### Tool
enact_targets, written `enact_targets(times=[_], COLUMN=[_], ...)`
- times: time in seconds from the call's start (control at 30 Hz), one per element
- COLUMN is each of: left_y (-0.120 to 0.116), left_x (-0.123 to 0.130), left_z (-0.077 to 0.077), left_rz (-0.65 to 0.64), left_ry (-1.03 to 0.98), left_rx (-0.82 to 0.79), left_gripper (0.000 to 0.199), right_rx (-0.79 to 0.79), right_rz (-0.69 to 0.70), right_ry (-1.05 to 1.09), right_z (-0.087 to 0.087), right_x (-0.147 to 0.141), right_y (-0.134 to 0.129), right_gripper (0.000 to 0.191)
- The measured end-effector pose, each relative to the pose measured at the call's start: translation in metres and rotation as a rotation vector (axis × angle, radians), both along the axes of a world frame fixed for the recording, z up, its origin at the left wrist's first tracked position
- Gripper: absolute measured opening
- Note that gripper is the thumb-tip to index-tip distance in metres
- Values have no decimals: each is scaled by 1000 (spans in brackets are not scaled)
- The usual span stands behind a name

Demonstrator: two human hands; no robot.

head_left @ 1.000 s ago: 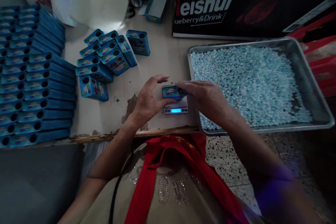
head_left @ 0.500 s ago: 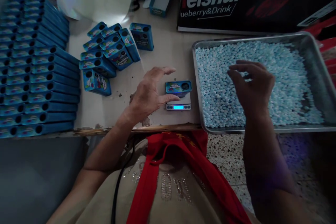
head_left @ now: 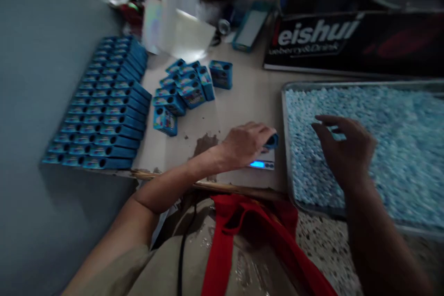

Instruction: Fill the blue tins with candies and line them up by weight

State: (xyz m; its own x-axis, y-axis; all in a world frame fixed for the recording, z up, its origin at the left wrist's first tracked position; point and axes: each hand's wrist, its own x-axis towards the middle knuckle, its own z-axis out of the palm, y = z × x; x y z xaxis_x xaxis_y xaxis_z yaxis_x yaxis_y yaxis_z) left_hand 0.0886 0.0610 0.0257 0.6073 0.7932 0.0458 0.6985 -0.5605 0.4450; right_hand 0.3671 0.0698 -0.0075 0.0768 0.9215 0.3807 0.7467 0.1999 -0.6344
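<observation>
My left hand (head_left: 244, 145) is wrapped over a small blue candy box (head_left: 273, 141) on a digital scale (head_left: 269, 165). Most of the box is hidden under the fingers; one end with a dark round hole shows. The scale's display glows blue. To the right, my right hand (head_left: 348, 148) hovers above a metal tray (head_left: 288, 148) full of small pale blue and white candies (head_left: 398, 171). Its thumb and forefinger come together in a pinch; whether a candy is between them I cannot make out.
Rows of blue candy boxes (head_left: 114, 120) stand at the left, with a looser group of similar boxes (head_left: 190, 88) beside them. Behind the tray is a black carton (head_left: 319, 41). An open teal box (head_left: 253, 30) and a plastic sheet (head_left: 194, 34) lie at the back.
My left hand, which was open beside the scale, has moved right and closed on the candy box. My right hand stays over the tray, pinched. The view has shifted left.
</observation>
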Motion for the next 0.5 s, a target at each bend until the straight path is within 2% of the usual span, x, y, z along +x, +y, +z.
enact_targets(times=[0.07, 0.13, 0.2, 0.27, 0.33, 0.4, 0.5], left_y=[12, 32, 56, 84, 111, 134, 157], left_x=[-21, -60, -115, -177, -238, -289, -340], left_z=[15, 42, 76, 108, 127, 129, 112], left_rz=[1, 90, 240, 444, 676, 852, 941], left_ry=[-27, -60, -69, -34, 13, -2, -60], left_rx=[8, 61, 138, 217, 231, 210, 136], left_gripper=[38, 42, 46, 50, 55, 51, 38], right_rx=[-5, -29, -42, -37, -44, -53, -71], right_rz=[94, 263, 431, 541, 612, 693, 897], right_ry=[17, 80, 147, 158, 106, 35, -129], right_z=[4, 6, 9, 12, 16, 20, 28], right_x=[-13, -34, -65, -104, -149, -196, -260], right_y=[5, 18, 35, 56, 75, 87, 90], right_gripper=[16, 17, 20, 22, 19, 21, 31])
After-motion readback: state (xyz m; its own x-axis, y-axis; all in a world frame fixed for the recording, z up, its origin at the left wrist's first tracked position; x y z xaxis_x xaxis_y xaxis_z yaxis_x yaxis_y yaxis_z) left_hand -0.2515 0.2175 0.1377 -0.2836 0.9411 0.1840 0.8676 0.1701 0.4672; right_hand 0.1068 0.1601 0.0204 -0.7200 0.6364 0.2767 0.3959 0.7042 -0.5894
